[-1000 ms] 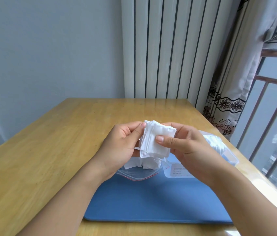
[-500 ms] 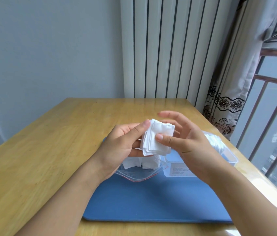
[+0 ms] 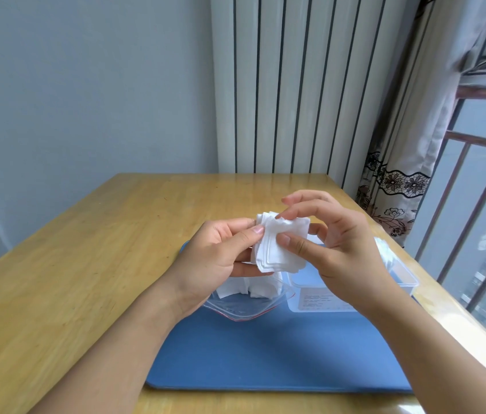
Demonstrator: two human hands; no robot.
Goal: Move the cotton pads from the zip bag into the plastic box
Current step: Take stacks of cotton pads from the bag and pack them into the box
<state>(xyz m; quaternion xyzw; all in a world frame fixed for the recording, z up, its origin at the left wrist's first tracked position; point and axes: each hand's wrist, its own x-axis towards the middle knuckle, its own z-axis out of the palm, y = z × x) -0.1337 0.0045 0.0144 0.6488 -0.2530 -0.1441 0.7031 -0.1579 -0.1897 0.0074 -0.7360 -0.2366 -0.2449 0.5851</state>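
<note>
Both hands pinch one stack of pads above the bag, the left hand thumb-on-top at its left edge and the right hand thumb-on-front, while more pads lie in the bag and the box stands just right on the mat.

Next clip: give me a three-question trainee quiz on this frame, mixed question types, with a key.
1. True or false: both hands, left hand and right hand, hold the stack of cotton pads.
2. Where does the zip bag lie? A on the blue mat; B inside the plastic box; C on bare wood.
3. Fill in: pads remaining in the bag are ___ in colour.

Key: 1 true; 2 A; 3 white.
</note>
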